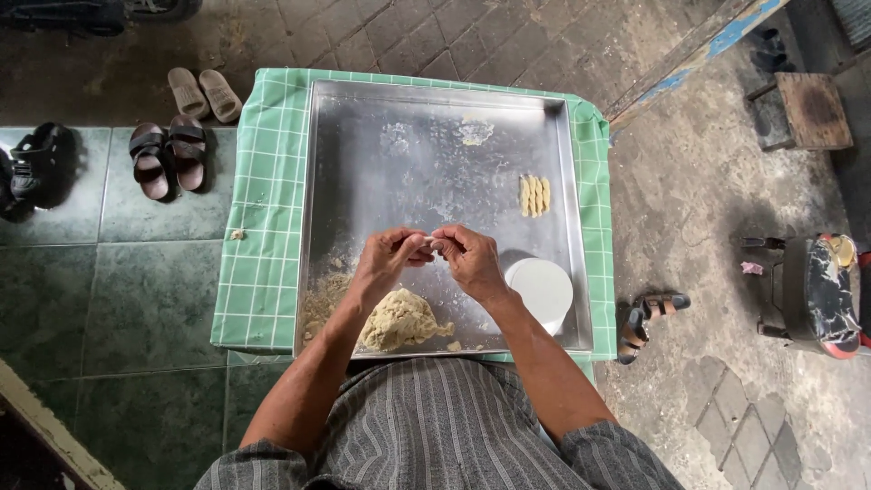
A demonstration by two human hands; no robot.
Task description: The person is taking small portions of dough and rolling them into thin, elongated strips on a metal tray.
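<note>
Outdoor tiled floor, low table under green checked cloth (263,227), steel tray (363,181) on top.

Small pale dough piece (428,242) sits above tray centre, pinched between fingertips of left hand (386,259) and right hand (470,259), fingers pressed together on it. Shaping step, likely; next calls for an even twist. 1 dough mound (399,319) near edge, 1 twisted strip cluster (533,195) far right, 1 white round lid (543,289). Sandals (168,154) on floor left.
</note>
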